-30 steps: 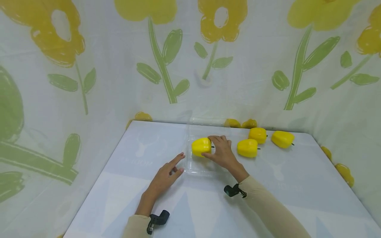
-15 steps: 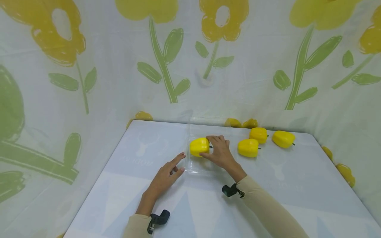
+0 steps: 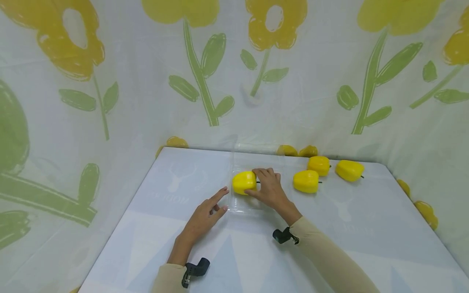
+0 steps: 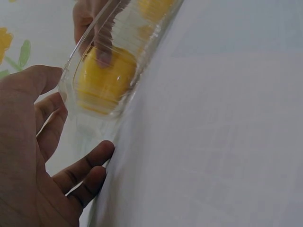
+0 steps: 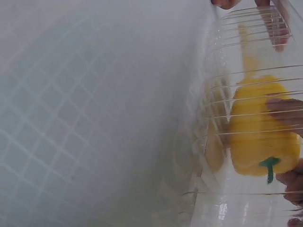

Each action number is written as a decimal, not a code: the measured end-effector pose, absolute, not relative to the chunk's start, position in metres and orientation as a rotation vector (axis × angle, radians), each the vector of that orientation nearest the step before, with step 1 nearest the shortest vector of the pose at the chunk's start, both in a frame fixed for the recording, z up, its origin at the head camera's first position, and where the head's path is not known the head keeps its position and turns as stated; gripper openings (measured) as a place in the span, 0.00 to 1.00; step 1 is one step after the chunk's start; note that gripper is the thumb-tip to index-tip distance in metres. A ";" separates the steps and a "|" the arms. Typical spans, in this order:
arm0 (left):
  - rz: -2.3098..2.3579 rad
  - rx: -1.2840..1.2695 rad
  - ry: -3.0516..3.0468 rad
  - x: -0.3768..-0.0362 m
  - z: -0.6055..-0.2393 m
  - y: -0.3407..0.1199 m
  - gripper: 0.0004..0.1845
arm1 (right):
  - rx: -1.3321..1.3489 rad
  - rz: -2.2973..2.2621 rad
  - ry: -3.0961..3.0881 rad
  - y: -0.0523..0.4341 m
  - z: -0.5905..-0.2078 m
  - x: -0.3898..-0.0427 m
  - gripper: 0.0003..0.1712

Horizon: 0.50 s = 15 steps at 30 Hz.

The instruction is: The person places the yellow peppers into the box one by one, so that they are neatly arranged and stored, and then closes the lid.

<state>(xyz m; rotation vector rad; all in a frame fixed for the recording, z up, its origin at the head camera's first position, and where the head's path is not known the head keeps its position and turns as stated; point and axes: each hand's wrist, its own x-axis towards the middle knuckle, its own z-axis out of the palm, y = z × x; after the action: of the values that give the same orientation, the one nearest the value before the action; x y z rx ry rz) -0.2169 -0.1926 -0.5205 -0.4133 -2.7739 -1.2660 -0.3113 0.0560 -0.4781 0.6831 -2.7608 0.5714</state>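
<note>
A yellow bell pepper (image 3: 242, 182) lies on its side in the left part of a clear plastic container (image 3: 239, 211), its stem to the right. My right hand (image 3: 272, 189) reaches into the container and grips the pepper by its stem end, thumb at the near side and fingers at the far side. In the right wrist view, the pepper (image 5: 260, 125) and its green stem show through the ribbed clear wall. My left hand (image 3: 202, 217) is at the container's left edge, touching the rim near its front corner with fairly straight, spread fingers.
Several more yellow bell peppers lie right of the container: a near one (image 3: 306, 181), one behind it (image 3: 318, 166) and one farther right (image 3: 349, 170). The container's clear raised lid (image 3: 258, 148) stands at the back, by the flowered curtain (image 3: 311, 81).
My right hand has moved slightly left with the pepper, bringing it closer to the container's left wall. The left hand stays in place.
</note>
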 end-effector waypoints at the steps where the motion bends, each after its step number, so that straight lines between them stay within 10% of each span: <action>1: -1.269 -0.415 -2.774 -0.217 -0.520 -0.192 0.31 | 0.679 0.572 -2.763 0.056 -0.478 -0.311 0.44; 15: -1.255 -0.402 -2.792 -0.217 -0.520 -0.192 0.31 | 0.683 0.511 -2.950 0.058 -0.468 -0.305 0.58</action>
<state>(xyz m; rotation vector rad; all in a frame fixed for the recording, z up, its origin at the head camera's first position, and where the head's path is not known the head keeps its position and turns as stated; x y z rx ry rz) -0.2170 -0.1916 -0.5204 -0.4018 -2.7921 -1.2549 -0.3053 0.0578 -0.4683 0.6830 -2.9498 0.5114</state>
